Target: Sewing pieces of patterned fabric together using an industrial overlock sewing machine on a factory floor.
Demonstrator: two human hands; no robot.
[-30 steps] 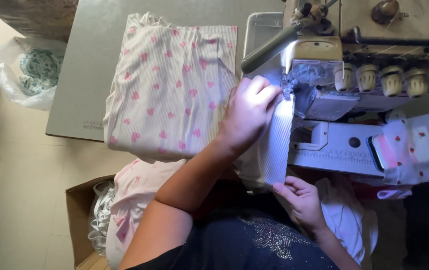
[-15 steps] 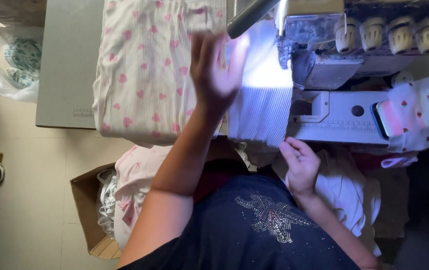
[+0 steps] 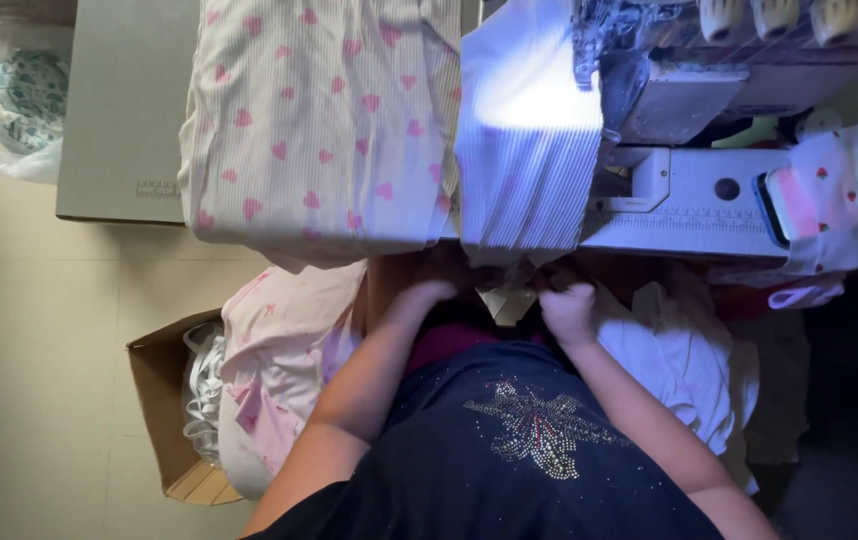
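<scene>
**Striped fabric panel held at its lower edge in front of the sewing machine**

The white striped fabric panel (image 3: 527,160) lies brightly lit on the bed of the sewing machine (image 3: 689,190), directly left of the machine's needle area, and hangs over the front edge. Both hands are at its lower hem, below the machine bed. The right hand (image 3: 566,303) is closed in a fist on the hem. The left hand (image 3: 427,292) sits at the hem's left corner, partly in shadow; its grip cannot be told.

Left of the machine, touching the panel, lies a pink heart-print garment (image 3: 319,120) on the grey table (image 3: 124,110). Right of the machine rests a red-dotted white cloth (image 3: 849,190). Below and left of the machine stands a cardboard box (image 3: 164,410) holding pale pink fabric (image 3: 274,370).
</scene>
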